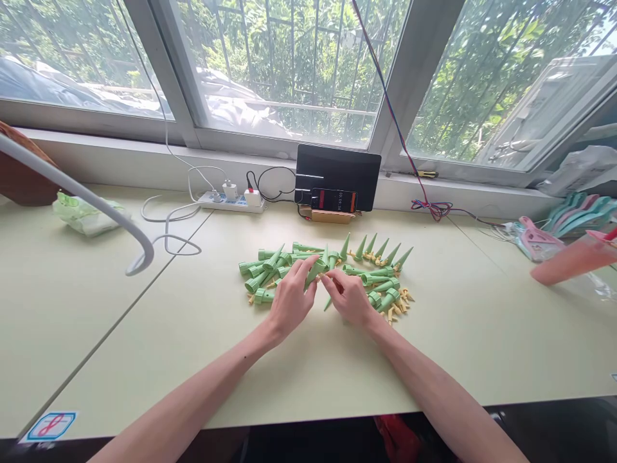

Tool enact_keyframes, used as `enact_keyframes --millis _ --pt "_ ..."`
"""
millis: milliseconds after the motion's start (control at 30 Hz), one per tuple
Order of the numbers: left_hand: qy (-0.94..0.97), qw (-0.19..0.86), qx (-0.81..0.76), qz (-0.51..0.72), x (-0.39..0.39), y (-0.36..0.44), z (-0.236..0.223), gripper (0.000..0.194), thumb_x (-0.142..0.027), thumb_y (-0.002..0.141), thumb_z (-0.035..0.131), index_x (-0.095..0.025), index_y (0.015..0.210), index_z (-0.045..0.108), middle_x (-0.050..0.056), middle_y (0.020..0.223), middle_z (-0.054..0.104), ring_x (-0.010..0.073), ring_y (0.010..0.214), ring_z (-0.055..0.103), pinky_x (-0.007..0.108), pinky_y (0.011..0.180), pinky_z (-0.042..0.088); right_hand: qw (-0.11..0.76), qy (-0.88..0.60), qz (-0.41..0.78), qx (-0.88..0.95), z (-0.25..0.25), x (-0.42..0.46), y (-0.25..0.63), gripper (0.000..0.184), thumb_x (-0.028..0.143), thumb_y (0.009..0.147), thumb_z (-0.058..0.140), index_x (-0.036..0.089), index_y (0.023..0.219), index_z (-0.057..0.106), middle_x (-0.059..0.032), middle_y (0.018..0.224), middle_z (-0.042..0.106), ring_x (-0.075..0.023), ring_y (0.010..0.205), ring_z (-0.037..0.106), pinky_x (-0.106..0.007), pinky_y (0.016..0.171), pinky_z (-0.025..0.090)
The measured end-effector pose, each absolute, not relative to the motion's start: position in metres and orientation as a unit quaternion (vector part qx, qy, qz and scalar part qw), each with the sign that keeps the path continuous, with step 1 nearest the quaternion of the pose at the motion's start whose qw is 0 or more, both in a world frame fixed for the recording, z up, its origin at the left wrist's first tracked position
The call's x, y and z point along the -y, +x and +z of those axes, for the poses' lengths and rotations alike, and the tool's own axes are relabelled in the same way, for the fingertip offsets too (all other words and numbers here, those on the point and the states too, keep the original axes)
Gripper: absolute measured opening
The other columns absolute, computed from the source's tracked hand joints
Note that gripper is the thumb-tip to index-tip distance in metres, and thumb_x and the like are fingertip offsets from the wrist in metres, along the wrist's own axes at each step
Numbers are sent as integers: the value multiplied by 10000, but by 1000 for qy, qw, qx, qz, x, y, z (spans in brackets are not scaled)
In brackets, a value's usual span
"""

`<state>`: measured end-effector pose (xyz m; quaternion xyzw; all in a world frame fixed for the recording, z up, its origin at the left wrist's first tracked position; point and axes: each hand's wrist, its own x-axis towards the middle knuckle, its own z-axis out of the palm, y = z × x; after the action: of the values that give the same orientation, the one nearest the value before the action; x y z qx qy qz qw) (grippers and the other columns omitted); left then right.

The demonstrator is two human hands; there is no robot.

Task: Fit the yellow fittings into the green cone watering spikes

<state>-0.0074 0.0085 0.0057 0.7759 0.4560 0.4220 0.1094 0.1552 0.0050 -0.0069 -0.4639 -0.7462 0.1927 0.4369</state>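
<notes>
My left hand (293,292) is closed on a green plastic spike (314,270), its fingers wrapped round the cone. Close beside it, my right hand (351,294) pinches a small beige plastic piece (321,276) against the spike; the fingertips hide most of that piece. Around both hands lie several green spikes (255,283), some with ridged collars. Several more upright green cones (380,249) stand in a curved row behind my right hand, with beige bits at their bases. Loose beige pieces (395,312) are scattered to the right of my right hand.
A phone (334,200) leans against a black tablet (337,173) by the window. A power strip (231,200) with white cables sits left of them. A white curved bar (81,199) crosses the left side. A pink cup (573,260) lies at right.
</notes>
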Motion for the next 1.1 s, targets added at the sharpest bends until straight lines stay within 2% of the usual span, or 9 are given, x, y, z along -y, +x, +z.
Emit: enact_keyframes --millis 200,500,767,933,1100 --pt "775 109 -457 422 -9 -8 5 503 -72 854 544 -256 1316 474 41 1042 614 137 750 586 238 598 491 446 -463 198 740 -7 -4 156 270 433 939 528 173 894 586 84 504 385 -80 433 337 -226 474 292" --pt "776 111 -454 424 -9 -7 4 499 -73 858 540 -258 1317 476 44 1049 611 131 739 584 233 595 489 441 -465 186 745 -7 -5 155 304 427 966 476 179 833 590 76 510 368 -82 445 322 -227 480 291" --pt "774 104 -455 427 -9 -8 5 498 -74 850 542 -261 1308 481 42 1030 616 141 749 594 239 595 496 446 -465 193 739 -7 -4 155 268 435 946 514 181 890 576 80 505 396 -84 432 351 -228 474 300" --pt "775 107 -458 421 -9 -7 4 490 -82 856 542 -257 1310 482 40 1027 614 136 734 589 239 596 495 444 -462 199 742 -5 -4 155 292 426 971 472 185 843 574 75 512 376 -86 438 323 -232 478 289" --pt "777 101 -456 422 -9 -7 4 476 -102 865 538 -256 1312 484 45 1027 617 136 724 593 248 603 500 431 -462 196 750 -5 -4 155 360 414 997 408 191 755 556 45 549 424 -96 477 358 -234 500 310"
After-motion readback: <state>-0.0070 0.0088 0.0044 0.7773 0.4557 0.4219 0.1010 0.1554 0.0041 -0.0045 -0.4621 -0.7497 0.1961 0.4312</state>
